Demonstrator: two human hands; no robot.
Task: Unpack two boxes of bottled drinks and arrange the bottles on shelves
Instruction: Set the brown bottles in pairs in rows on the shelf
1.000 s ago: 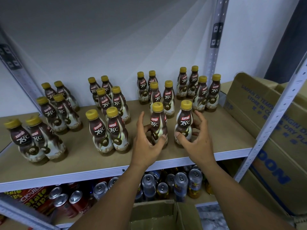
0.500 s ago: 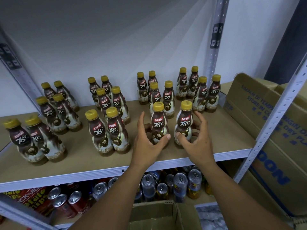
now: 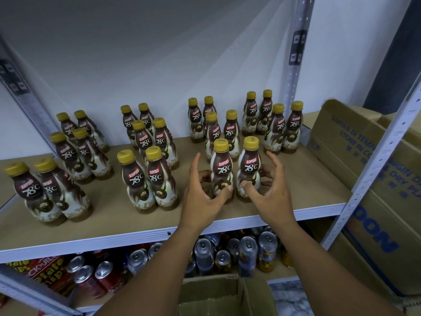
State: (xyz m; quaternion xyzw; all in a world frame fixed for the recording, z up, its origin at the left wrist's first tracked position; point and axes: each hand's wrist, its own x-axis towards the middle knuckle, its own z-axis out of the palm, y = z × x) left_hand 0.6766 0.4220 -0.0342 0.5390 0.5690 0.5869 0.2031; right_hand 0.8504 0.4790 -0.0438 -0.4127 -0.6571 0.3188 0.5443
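Many brown-and-cream Kopiko 78°C bottles with yellow caps stand in paired rows on the tan shelf board (image 3: 307,190). Two bottles stand side by side near the front edge. My left hand (image 3: 202,195) curls round the left front bottle (image 3: 222,165), thumb on its front and fingers behind. My right hand (image 3: 268,190) holds the right front bottle (image 3: 250,163) the same way, its index finger lifted. Both bottles rest upright on the board. An open cardboard box (image 3: 227,295) sits below my arms; its inside is hidden.
Closed cardboard cartons (image 3: 364,156) fill the shelf's right end behind a white perforated upright (image 3: 373,169). The shelf below holds upright drink cans (image 3: 248,249) and red chip packs (image 3: 45,270). Another upright (image 3: 296,65) stands at the back.
The two front bottles have come closer together between my hands. My arms have hardly shifted.
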